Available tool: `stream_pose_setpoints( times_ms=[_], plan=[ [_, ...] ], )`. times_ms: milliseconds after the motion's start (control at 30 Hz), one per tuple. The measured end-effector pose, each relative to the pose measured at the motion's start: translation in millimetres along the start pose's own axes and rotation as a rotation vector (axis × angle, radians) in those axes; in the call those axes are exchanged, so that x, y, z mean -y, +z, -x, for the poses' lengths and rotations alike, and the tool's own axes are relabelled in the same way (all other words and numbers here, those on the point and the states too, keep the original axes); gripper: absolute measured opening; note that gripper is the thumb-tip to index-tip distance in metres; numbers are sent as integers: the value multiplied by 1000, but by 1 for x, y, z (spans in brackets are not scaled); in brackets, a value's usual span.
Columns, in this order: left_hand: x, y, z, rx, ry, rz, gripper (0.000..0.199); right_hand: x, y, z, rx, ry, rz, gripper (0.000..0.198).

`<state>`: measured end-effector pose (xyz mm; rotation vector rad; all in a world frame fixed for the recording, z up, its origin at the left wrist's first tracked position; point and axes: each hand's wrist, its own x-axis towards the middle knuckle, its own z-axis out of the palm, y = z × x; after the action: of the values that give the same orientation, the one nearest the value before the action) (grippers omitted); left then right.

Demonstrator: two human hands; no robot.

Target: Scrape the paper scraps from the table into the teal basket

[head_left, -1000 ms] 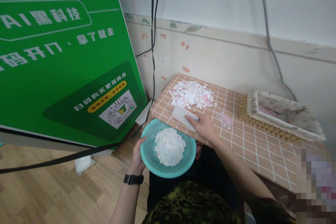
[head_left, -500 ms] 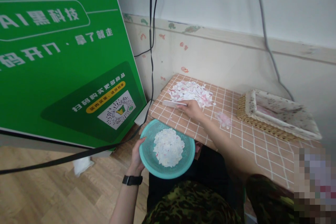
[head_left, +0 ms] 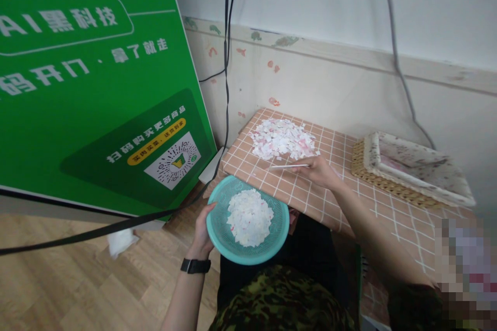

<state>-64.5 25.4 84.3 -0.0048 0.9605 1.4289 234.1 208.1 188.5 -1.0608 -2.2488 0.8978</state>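
My left hand [head_left: 204,231] grips the left rim of a round turquoise plastic basket [head_left: 218,227], fingers partly hidden beneath it. White paper scraps [head_left: 250,217] are heaped in the basket, which is held just below the front edge of the table. Over the tabletop, my right hand [head_left: 319,170] is closed on the right end of a thin flat white card [head_left: 288,166], seen almost edge-on. Just behind the card lies a spread pile of white and pinkish paper scraps [head_left: 282,138].
A checked brown cloth covers the table [head_left: 349,201] along the wall. On its right stands a lined wicker basket [head_left: 411,170]. A green panel [head_left: 97,88] rises at the left, with a black cable [head_left: 227,62] hanging beside it. A white bag [head_left: 121,242] lies on the floor.
My right hand has moved right with the card, which has turned edge-on. The small pinkish heap near my wrist is no longer visible. My left hand and the turquoise basket have stayed put.
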Motion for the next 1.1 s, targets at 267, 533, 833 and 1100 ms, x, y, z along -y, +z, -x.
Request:
stream_pose_setpoints(
  times_ms=[267, 533, 833, 1100],
  plan=[
    [6, -1, 1, 34, 13, -6, 23, 8, 29, -32, 67, -54, -167, 22],
    [6, 4, 4, -2, 2, -30, 21, -1, -7, -31, 188, -54, -66, 20],
    [11, 5, 5, -1, -28, -3, 21, -15, 6, 17, -266, 141, 49, 30],
    [9, 13, 8, -31, -8, -14, 17, -2, 23, 13, -163, 76, 82, 25]
  ],
)
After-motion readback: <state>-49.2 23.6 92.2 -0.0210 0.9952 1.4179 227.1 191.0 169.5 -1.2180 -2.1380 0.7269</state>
